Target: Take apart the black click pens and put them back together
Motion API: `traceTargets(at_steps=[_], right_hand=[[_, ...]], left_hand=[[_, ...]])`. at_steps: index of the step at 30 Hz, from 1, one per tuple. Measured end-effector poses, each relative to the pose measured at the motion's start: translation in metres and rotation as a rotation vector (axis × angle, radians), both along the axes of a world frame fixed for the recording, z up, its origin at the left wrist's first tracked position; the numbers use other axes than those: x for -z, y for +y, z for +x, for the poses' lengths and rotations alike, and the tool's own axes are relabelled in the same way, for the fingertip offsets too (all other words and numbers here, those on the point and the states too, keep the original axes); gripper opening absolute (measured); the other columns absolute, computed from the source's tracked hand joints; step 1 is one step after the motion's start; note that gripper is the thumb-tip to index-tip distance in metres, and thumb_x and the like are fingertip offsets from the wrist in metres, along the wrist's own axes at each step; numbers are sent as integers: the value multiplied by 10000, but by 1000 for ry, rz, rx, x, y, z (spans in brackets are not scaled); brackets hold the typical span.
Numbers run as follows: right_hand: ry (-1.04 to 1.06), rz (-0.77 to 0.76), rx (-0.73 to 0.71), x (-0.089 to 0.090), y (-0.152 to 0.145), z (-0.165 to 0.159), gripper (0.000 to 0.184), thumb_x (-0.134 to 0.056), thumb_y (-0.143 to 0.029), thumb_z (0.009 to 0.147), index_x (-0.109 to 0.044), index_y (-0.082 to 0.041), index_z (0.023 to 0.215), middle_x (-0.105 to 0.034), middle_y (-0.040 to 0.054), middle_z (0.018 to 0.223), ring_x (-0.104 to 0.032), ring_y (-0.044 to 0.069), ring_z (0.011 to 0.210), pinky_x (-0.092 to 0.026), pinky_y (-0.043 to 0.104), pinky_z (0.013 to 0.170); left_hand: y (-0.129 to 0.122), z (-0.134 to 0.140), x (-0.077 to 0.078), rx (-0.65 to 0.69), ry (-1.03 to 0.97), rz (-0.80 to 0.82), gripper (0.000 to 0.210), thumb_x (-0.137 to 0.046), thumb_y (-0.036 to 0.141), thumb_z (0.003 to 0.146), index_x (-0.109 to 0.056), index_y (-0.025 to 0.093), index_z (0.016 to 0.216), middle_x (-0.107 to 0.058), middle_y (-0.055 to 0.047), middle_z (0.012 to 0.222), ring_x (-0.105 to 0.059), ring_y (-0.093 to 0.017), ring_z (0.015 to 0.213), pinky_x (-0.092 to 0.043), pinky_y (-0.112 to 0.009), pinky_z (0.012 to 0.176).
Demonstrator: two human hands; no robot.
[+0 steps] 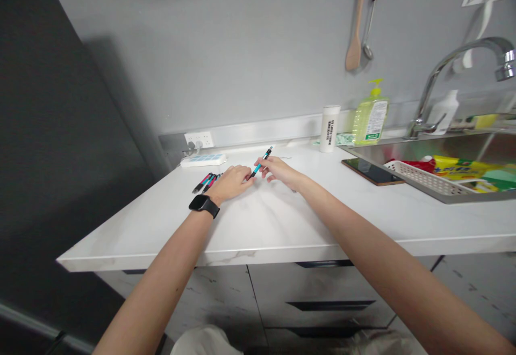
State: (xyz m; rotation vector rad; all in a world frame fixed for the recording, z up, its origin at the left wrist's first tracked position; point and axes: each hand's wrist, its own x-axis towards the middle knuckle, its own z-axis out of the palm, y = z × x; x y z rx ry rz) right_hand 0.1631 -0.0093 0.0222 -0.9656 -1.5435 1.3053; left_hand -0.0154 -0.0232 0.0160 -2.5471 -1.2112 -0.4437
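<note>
My right hand (278, 170) pinches a blue and black pen (257, 169), its upper end tilted up and away to the right. At the pen's lower end is my left hand (231, 183), with curled fingers closed about the tip; the exact grip there is partly hidden. A black smartwatch (204, 204) is on my left wrist. Just left of this hand, several pens (202, 183) in pink, teal and black lie together on the white countertop (258, 226), partly covered by the hand.
Behind the pens lies a white power strip (203, 160) below a wall socket (199, 140). To the right stand a white canister (329, 129) and a yellow-green soap bottle (370, 118). A dark phone-like slab (371, 171) lies beside the sink (455, 198), under a faucet (433, 81).
</note>
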Motion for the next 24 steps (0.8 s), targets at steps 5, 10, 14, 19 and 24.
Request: traceTargets(at_steps=[5, 10, 14, 19, 24], right_hand=[[57, -31, -44, 0, 0, 3, 345, -408, -388, 948, -614, -153, 800, -529, -6, 674, -497, 80, 520, -394, 193, 460], [70, -44, -55, 1, 3, 4, 454, -321, -427, 968, -630, -146, 789, -542, 9, 672, -491, 82, 506, -385, 197, 451], [76, -43, -63, 1, 3, 4, 442, -324, -423, 969, -627, -148, 803, -558, 12, 676, -502, 84, 512, -394, 196, 456], [39, -31, -13, -3, -1, 3, 267, -433, -302, 944, -600, -139, 814, -543, 0, 698, -504, 70, 514, -402, 183, 451], [24, -25, 24, -5, -3, 2, 217, -457, -261, 932, -592, -135, 818, -550, 4, 723, -518, 71, 522, -415, 191, 445]], left_hand=[[2, 0, 1, -2, 0, 6, 223, -410, 324, 888, -516, 182, 753, -588, -48, 748, -540, -196, 734, -383, -320, 707], [2, 0, -1, 1, 6, -4, 251, -417, 362, 886, -502, 187, 729, -583, -44, 733, -538, -199, 728, -374, -320, 695], [-1, 1, -3, -9, 6, -17, 282, -405, 393, 893, -508, 186, 733, -580, -48, 740, -536, -197, 731, -378, -318, 700], [0, 1, -3, -14, 4, -14, 257, -371, 334, 914, -512, 180, 765, -573, -50, 751, -529, -195, 731, -385, -324, 713], [2, -1, -1, 4, -14, -3, 270, -349, 346, 928, -507, 179, 787, -564, -53, 772, -524, -198, 748, -390, -332, 726]])
